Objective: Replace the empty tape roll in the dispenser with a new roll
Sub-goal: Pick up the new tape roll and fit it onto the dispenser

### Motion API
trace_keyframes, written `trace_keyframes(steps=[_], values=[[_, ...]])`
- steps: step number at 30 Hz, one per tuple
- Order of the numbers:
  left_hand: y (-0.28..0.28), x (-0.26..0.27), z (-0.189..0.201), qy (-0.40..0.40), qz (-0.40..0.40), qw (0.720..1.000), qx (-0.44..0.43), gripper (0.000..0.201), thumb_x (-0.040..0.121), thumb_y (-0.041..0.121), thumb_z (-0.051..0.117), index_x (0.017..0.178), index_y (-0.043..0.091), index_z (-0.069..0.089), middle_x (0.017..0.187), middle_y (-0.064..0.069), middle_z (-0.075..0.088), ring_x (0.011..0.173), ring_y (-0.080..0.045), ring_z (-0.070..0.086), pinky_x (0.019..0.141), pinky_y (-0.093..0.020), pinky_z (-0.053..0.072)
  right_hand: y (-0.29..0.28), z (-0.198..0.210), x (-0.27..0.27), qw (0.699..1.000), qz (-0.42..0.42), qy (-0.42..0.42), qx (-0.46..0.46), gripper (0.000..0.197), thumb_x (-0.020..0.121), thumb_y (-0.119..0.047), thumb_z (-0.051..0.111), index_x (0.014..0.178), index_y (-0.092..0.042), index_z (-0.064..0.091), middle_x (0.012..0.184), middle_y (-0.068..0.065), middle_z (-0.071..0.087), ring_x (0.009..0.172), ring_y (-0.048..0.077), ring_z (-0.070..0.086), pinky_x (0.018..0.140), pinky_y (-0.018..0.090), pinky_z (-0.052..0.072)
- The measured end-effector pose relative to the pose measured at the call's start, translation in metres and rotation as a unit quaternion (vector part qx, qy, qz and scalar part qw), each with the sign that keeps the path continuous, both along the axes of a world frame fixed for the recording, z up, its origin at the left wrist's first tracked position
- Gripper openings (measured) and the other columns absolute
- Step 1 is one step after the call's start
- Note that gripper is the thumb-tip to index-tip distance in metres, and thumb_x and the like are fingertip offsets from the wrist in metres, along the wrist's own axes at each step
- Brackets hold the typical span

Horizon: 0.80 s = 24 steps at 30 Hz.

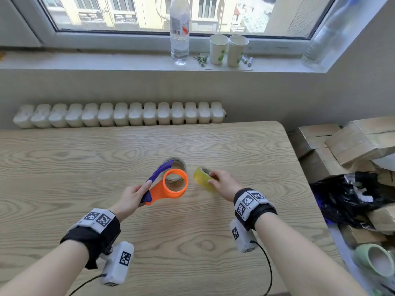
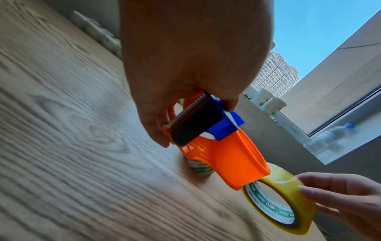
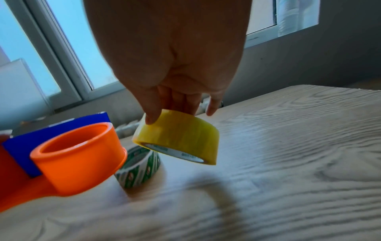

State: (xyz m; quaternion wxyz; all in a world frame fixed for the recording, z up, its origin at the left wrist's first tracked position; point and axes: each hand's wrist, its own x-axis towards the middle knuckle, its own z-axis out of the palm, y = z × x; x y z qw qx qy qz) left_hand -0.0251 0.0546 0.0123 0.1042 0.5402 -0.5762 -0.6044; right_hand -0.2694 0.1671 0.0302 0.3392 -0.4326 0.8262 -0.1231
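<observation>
Dispenser [image 1: 168,188] in left hand [image 1: 130,197], new roll [image 1: 202,178] in right hand [image 1: 224,182]

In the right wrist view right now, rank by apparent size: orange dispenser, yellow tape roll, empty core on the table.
1. Orange dispenser, though it sits nearest the camera, which inflates it.
2. Yellow tape roll, held by the right hand.
3. Empty core, partly hidden behind the dispenser.

One orange tape dispenser [image 1: 168,186], two tape rolls – a yellow roll [image 1: 202,179] and an empty core [image 3: 142,169]; two paper cups [image 1: 227,50], two water bottles [image 1: 180,30].
</observation>
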Motion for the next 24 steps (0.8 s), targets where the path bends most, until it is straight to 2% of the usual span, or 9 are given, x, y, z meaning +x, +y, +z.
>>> trace_keyframes(steps=[6,8,10,12,14,16,19,22,24], values=[[-0.011,-0.001,0.013,0.017,-0.011,0.999,-0.031,0.034,0.093,0.031,0.047,0.072,0.004,0.05,0.06,-0.008,0.042,0.051,-0.018,0.036,0.044,-0.017,0.031,-0.02,0.029,-0.005,0.988,-0.079,-0.088,-0.097,0.027,0.091,-0.014,0.05,0.112,-0.003,0.062,0.114,0.015,0.064,0.105,0.026,0.056,0.093,0.034,0.04],[-0.015,0.001,0.017,0.017,-0.01,0.999,-0.039,0.034,0.092,0.033,0.048,0.072,0.005,0.051,0.061,-0.009,0.043,0.054,-0.019,0.036,0.047,-0.023,0.03,-0.026,0.037,-0.004,0.981,-0.094,-0.115,-0.127,0.027,0.092,-0.01,0.047,0.113,-0.001,0.061,0.111,0.016,0.063,0.102,0.024,0.053,0.094,0.034,0.04],[-0.02,0.003,0.02,0.013,-0.009,0.999,-0.049,0.037,0.091,0.033,0.051,0.066,0.005,0.05,0.058,-0.009,0.043,0.05,-0.019,0.036,0.047,-0.025,0.029,-0.031,0.043,-0.003,0.974,-0.102,-0.137,-0.15,0.029,0.092,-0.008,0.046,0.117,0.0,0.058,0.117,0.017,0.061,0.103,0.022,0.052,0.095,0.034,0.039],[-0.024,0.007,0.022,0.003,-0.003,0.999,-0.053,0.042,0.09,0.034,0.053,0.058,0.007,0.045,0.047,-0.005,0.04,0.043,-0.016,0.034,0.044,-0.024,0.027,-0.035,0.049,-0.001,0.967,-0.103,-0.159,-0.171,0.03,0.091,-0.011,0.049,0.119,-0.003,0.057,0.116,0.014,0.059,0.104,0.02,0.051,0.095,0.035,0.04],[-0.028,0.011,0.022,-0.003,0.005,0.999,-0.05,0.044,0.089,0.035,0.054,0.054,0.01,0.042,0.041,0.003,0.036,0.037,-0.012,0.032,0.041,-0.022,0.027,-0.036,0.057,0.002,0.961,-0.091,-0.185,-0.184,0.031,0.087,-0.018,0.059,0.118,-0.009,0.057,0.106,0.006,0.059,0.099,0.02,0.055,0.087,0.032,0.045],[-0.031,0.015,0.023,-0.006,0.012,0.999,-0.043,0.044,0.089,0.034,0.053,0.055,0.009,0.042,0.044,0.0,0.035,0.033,-0.009,0.03,0.038,-0.018,0.026,-0.033,0.065,0.005,0.963,-0.073,-0.185,-0.183,0.043,0.078,-0.023,0.072,0.117,-0.016,0.056,0.099,-0.003,0.057,0.091,0.015,0.056,0.079,0.027,0.047],[-0.033,0.016,0.026,0.004,0.019,0.999,-0.042,0.044,0.091,0.032,0.052,0.055,0.009,0.041,0.046,-0.002,0.036,0.032,-0.009,0.03,0.034,-0.014,0.025,-0.031,0.075,0.009,0.969,-0.041,-0.163,-0.182,0.053,0.07,-0.015,0.078,0.119,-0.018,0.056,0.103,0.0,0.057,0.091,0.015,0.055,0.073,0.022,0.045],[-0.034,0.016,0.03,0.019,0.037,0.998,-0.038,0.045,0.091,0.028,0.052,0.051,0.012,0.039,0.039,0.004,0.036,0.028,-0.004,0.031,0.034,-0.011,0.027,-0.031,0.077,0.011,0.967,-0.035,-0.147,-0.204,0.047,0.074,-0.015,0.075,0.117,-0.018,0.058,0.108,0.003,0.058,0.095,0.017,0.055,0.079,0.026,0.044],[-0.036,0.016,0.031,0.016,0.034,0.998,-0.043,0.046,0.09,0.031,0.052,0.05,0.012,0.039,0.041,0.003,0.036,0.031,-0.006,0.032,0.035,-0.012,0.028,-0.03,0.08,0.013,0.962,-0.037,-0.166,-0.213,0.044,0.075,-0.016,0.074,0.117,-0.019,0.058,0.111,0.002,0.058,0.097,0.017,0.056,0.082,0.028,0.046]])
